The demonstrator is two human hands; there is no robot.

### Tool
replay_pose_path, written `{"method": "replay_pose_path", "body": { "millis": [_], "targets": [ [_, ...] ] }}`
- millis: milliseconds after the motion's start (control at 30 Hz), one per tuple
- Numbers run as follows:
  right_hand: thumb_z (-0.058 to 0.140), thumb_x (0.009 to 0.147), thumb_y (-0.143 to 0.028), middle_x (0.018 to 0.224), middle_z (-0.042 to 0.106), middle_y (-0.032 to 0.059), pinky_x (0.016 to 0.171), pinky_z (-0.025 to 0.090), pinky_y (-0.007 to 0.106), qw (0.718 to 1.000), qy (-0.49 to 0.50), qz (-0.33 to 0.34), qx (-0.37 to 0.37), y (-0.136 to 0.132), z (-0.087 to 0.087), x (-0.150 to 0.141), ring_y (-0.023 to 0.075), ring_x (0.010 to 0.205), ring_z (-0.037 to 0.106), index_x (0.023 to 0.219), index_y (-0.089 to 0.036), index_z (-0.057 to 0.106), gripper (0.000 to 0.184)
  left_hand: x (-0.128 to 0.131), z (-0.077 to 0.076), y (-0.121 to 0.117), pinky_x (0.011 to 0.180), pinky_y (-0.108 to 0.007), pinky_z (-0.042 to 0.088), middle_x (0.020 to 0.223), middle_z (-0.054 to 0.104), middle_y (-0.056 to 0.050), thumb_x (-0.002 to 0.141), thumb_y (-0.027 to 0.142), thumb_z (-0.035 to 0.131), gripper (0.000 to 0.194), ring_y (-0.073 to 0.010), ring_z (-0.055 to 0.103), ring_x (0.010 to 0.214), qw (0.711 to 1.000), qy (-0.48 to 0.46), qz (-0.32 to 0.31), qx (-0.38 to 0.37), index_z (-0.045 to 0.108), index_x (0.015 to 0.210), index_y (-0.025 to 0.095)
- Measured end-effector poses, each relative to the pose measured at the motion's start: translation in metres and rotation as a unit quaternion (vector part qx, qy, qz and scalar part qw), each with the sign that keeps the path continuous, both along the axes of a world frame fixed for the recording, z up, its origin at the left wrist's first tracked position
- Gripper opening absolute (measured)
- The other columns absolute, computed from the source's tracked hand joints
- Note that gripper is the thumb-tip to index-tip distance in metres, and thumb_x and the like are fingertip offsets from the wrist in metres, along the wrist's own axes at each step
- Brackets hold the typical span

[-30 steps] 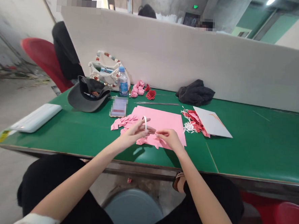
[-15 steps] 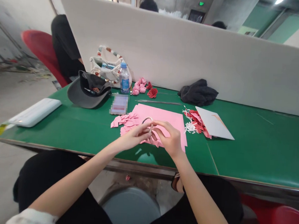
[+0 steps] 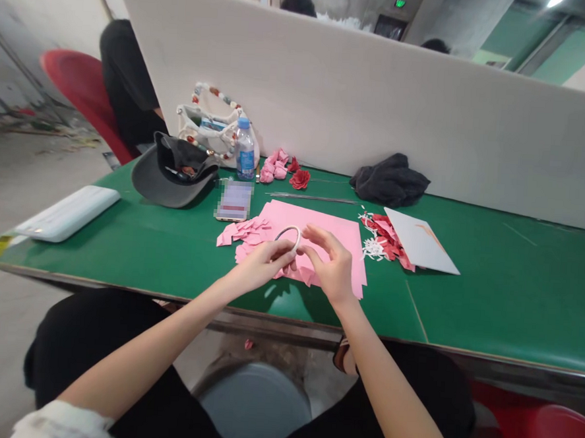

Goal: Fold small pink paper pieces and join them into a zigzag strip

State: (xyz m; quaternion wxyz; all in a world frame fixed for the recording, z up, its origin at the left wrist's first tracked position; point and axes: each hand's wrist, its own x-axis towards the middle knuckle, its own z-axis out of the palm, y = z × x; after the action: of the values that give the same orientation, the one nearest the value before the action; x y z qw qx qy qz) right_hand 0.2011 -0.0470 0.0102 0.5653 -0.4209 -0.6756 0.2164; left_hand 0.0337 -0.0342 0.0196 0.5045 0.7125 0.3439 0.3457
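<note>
Near the centre of the frame, over the pink sheets [image 3: 322, 215], my left hand [image 3: 262, 265] is closed on the lower part of a white ring [image 3: 298, 237], probably a roll of tape, which stands up on edge above my fingers. My right hand [image 3: 336, 269] is close beside it, fingers curved and parted, thumb and forefinger spread around the ring's right side. Whether that thumb touches the rim I cannot tell, nor whether a thin strip lies between the two hands.

I judge the step in hand to be working at the ring's edge, perhaps feeling for a loose end. From this position a next move would call for a steady left grip and a light, exact pinch from the right.

Folded pink pieces [image 3: 252, 230] lie just left of the sheets, on the green table [image 3: 495, 304]. Toward the upper middle are thin rods [image 3: 313, 198] and a red paper flower [image 3: 300, 178]; right of centre, a white card [image 3: 422, 241] leans over red scraps [image 3: 389, 241].
</note>
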Motion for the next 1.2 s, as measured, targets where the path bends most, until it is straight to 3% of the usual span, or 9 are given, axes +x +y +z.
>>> {"method": "replay_pose_path", "body": {
  "millis": [200,667,1067,1133,1200],
  "targets": [
    [0.062,0.083,-0.020,0.096,0.070,0.0034,0.091,0.050,0.035,0.998,-0.046,-0.019,0.041,-0.003,0.001,-0.001,0.0190,0.094,0.065,0.104,-0.024,0.065,0.022,0.001,0.000,0.000,0.062,-0.026,0.044,0.069,0.058,-0.002,0.090,0.036,0.045,0.026,-0.0143,0.054,0.063,1.000,0.016,0.018,0.017,0.060,0.089,0.014],
    [0.052,0.084,-0.011,0.086,0.060,0.0011,0.081,0.048,0.032,0.999,-0.032,-0.021,0.014,-0.002,-0.007,0.001,0.0154,0.082,0.059,0.102,-0.022,0.056,0.021,0.005,-0.001,-0.005,0.064,-0.025,0.042,0.074,0.062,-0.001,0.092,0.030,0.037,0.023,-0.0153,0.057,0.068,0.985,0.126,0.061,0.105,0.056,0.085,0.018],
    [0.046,0.088,-0.012,0.086,0.057,0.0028,0.080,0.048,0.035,0.996,-0.070,0.036,0.050,-0.009,-0.007,-0.003,0.0168,0.085,0.057,0.088,-0.022,0.047,0.011,0.004,0.003,-0.009,0.060,-0.025,0.037,0.070,0.055,0.001,0.094,0.025,0.035,0.022,-0.0139,0.051,0.063,0.966,0.163,0.089,0.181,0.053,0.084,0.018],
    [0.045,0.088,-0.010,0.084,0.056,0.0018,0.078,0.048,0.034,0.996,-0.057,0.041,0.062,-0.011,-0.006,0.002,0.0161,0.083,0.057,0.085,-0.022,0.046,0.013,-0.002,0.004,-0.002,0.061,-0.025,0.037,0.070,0.055,0.000,0.093,0.024,0.036,0.021,-0.0144,0.051,0.063,0.962,0.154,0.113,0.195,0.054,0.085,0.018],
    [0.046,0.087,-0.009,0.083,0.054,0.0012,0.078,0.048,0.034,0.996,-0.031,0.025,0.076,-0.012,-0.004,0.012,0.0158,0.083,0.057,0.084,-0.023,0.046,0.014,-0.016,0.005,0.008,0.061,-0.026,0.037,0.068,0.054,-0.001,0.091,0.023,0.039,0.020,-0.0151,0.050,0.064,0.950,0.130,0.199,0.201,0.056,0.082,0.017]
  ]
}}
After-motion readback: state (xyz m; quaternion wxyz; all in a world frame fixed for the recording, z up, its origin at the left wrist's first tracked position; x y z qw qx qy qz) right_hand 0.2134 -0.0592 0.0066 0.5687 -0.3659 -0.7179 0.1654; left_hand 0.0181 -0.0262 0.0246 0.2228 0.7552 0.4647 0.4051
